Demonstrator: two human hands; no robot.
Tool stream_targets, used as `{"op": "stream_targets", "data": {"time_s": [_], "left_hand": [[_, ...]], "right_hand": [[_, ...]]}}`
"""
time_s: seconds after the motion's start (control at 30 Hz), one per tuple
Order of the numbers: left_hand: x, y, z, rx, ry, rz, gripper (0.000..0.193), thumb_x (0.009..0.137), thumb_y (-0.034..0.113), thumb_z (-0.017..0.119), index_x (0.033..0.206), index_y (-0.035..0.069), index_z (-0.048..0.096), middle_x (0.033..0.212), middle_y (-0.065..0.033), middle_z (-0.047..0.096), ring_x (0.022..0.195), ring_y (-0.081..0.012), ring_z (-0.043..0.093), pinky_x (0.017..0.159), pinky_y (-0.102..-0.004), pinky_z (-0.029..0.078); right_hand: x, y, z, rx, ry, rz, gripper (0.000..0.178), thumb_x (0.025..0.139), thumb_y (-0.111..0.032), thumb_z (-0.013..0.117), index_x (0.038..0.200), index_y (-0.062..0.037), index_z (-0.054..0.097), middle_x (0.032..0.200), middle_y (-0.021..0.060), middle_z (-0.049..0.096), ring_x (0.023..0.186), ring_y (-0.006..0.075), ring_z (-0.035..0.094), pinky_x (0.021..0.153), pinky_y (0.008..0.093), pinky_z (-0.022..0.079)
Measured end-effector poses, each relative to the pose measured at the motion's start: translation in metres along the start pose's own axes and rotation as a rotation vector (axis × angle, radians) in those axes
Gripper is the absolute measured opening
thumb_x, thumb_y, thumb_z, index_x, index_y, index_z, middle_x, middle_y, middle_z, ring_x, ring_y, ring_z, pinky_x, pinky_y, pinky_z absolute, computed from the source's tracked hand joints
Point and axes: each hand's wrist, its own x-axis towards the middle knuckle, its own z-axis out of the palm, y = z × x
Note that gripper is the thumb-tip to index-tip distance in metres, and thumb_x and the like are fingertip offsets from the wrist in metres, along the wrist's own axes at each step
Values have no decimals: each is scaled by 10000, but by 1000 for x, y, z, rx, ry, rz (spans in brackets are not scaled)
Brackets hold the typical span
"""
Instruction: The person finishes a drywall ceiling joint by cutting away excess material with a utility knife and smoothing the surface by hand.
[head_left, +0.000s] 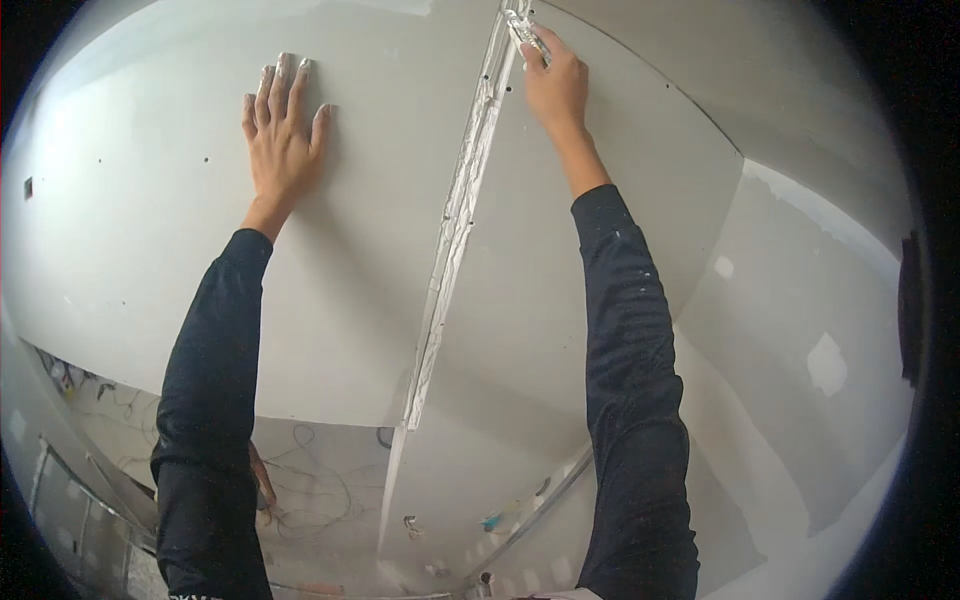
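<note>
My left hand [283, 140] lies flat on a pale drywall board [370, 180], fingers spread, with white smears on the fingertips. High up at the seam, my right hand [558, 85] is closed around a putty knife [528, 35] coated in white compound; its blade is partly hidden. The knife is at the upper end of a long joint [458, 215] between two boards. Wet, uneven white compound fills this joint from the top down to the board's lower edge. Small dark screw heads dot both sides of it.
Loose cables [315, 480] hang in the opening below the left board. A grey pipe or rail [540, 505] slants across the lower wall, near a small blue item [490, 523]. On the right, the adjoining wall [770, 380] carries white filler patches [827, 365].
</note>
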Motion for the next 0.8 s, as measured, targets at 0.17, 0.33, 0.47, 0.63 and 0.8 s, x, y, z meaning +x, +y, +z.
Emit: {"op": "stream_targets", "data": {"time_s": [0.17, 0.33, 0.47, 0.63, 0.8], "left_hand": [[-2, -1, 4, 9, 3, -2, 615, 1061, 492, 435, 1617, 249, 335, 1699, -28, 279, 1582, -246, 198, 1305, -470, 99], [-1, -3, 5, 23, 1, 3, 620, 1060, 497, 436, 1619, 248, 333, 1699, -30, 278, 1582, -243, 200, 1305, -466, 102], [-2, -1, 4, 12, 3, 2, 613, 1061, 482, 439, 1615, 238, 341, 1698, -34, 282, 1581, -245, 206, 1301, -474, 109], [-2, 0, 1, 0, 20, 9, 601, 1061, 448, 447, 1609, 223, 349, 1696, -40, 290, 1579, -253, 215, 1295, -479, 114], [-2, 0, 1, 3, 30, 13, 598, 1061, 440, 449, 1610, 227, 348, 1695, -43, 292, 1578, -254, 218, 1294, -479, 118]], "right_hand": [[16, -1, -9, -6, 54, 50, 362, 986, -241, 660, 1314, -91, 686, 963, 142, 771, 825, 252, 741, 817, 389, 551], [21, -7, -8, -45, 32, -4, 335, 1001, -114, 623, 1318, -12, 652, 1256, 225, 697, 1145, 397, 667, 975, 457, 520], [20, -16, -8, -82, 26, 45, 342, 1006, -95, 595, 1333, 0, 635, 1249, 253, 694, 1184, 428, 647, 1004, 487, 508], [22, -15, -14, -91, -34, 41, 344, 1004, -87, 584, 1332, 3, 634, 1237, 267, 693, 1165, 440, 655, 990, 496, 515], [18, -3, -13, -12, -99, 64, 382, 1013, -150, 596, 1370, -15, 617, 1271, 277, 679, 1200, 430, 646, 1018, 483, 507]]}}
